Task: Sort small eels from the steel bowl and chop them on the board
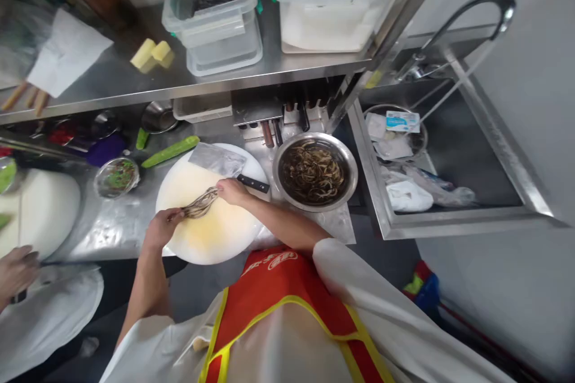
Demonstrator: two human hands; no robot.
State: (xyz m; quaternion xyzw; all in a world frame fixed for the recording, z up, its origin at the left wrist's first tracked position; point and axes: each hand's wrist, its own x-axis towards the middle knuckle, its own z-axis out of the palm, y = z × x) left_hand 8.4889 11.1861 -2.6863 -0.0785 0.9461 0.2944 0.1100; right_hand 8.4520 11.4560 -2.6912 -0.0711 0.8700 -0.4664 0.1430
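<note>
Firstly, dark strips [200, 204], one bundle, over round white board [229, 233]; long axis slanting from left hand [162, 227], at board's left edge, outward to right hand [232, 191], beside knife [254, 184] near right edge; fingers of both pinching its ends.

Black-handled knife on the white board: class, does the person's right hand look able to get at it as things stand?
Probably yes: the knife handle lies uncovered beside the right hand, though that hand holds dark strands and might need to let go first.
</note>
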